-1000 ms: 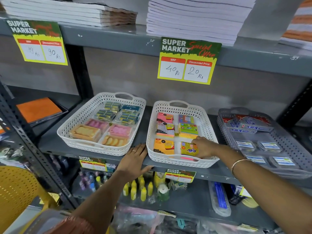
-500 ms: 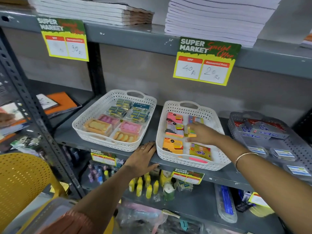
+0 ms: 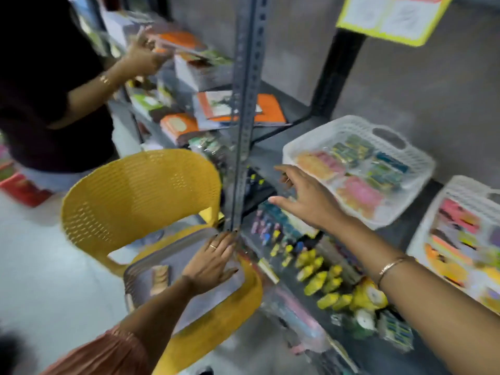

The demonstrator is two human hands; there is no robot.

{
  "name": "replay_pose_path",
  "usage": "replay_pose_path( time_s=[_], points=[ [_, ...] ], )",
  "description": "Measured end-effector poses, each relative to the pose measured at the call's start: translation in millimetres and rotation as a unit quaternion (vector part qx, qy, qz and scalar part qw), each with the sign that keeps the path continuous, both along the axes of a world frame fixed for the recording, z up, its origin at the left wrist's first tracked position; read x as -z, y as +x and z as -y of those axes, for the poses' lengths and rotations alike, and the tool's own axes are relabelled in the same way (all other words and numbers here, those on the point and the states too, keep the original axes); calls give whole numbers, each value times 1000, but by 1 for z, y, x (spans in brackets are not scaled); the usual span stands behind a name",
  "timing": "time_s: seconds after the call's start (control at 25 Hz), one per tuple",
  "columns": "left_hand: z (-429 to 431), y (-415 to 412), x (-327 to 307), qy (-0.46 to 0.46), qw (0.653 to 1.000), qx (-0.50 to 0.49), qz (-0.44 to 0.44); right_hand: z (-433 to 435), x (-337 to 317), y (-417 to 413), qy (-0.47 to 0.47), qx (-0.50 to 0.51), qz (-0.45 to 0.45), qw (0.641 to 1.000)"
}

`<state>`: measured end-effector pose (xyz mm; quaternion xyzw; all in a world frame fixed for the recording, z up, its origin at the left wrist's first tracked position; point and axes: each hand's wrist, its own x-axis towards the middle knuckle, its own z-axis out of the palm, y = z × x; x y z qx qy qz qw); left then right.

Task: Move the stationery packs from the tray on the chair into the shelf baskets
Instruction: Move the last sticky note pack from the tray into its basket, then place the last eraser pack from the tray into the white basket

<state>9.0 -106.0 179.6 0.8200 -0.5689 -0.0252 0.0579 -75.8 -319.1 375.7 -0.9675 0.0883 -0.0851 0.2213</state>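
A second person in a dark top [image 3: 46,104] stands at the left, reaching toward orange-covered books [image 3: 216,109] lying on a grey shelf. A perforated metal post [image 3: 244,109] rises mid-frame. Small yellow bottles [image 3: 322,280], blurred and perhaps glue, crowd the lower shelf. A yellow-edged price card [image 3: 389,14] hangs above.

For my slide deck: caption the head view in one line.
Left hand on the tray on the yellow chair, right hand open beside shelf baskets.
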Motion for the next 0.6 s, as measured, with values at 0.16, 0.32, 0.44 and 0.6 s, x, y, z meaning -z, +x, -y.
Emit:
replay_pose_path(
  time_s=[0.16,0.32,0.44,0.6],
  points=[
    [-98,36,55,95,991,-89,-34,-71,107,74,43,-96,-106,989],
    [-170,52,120,147,981,-121,-32,-131,230,111,56,-137,-235,961],
    [-202,64,163,173,977,-116,-50,-169,320,125,92,-98,-279,951],
    [-216,75,198,173,978,-91,-70,-201,395,142,128,-14,-314,941]
  ],
)
